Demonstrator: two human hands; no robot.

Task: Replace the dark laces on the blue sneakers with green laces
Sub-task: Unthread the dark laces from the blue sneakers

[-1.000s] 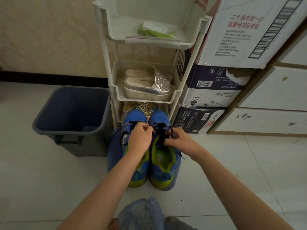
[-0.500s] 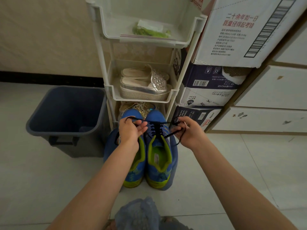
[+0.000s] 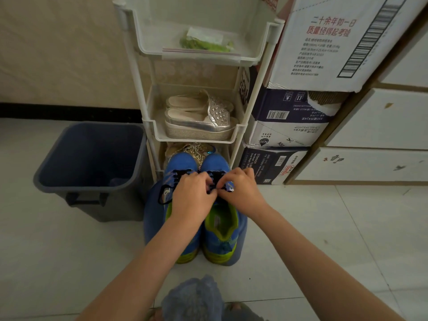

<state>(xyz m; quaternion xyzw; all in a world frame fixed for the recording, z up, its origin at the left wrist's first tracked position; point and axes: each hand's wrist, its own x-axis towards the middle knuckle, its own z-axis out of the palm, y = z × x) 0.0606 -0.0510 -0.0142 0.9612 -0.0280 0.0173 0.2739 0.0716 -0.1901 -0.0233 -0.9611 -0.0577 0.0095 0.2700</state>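
The top carton (image 3: 335, 42) of the stack bears red print, 二十余年如一日 above 质量经得起考验, and a barcode near its right edge. The smaller lines below are too fine to read. The middle box (image 3: 284, 128) shows an upside-down N3D logo. The bottom box (image 3: 271, 166) reads 570mlx24 beside a red Ganten mark.

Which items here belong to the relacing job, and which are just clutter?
Job: blue sneakers, dark laces, left hand and right hand pinching them, bagged green bundle, likely the new laces.
Clutter: grey bin, silver shoes, cardboard boxes, white rack.
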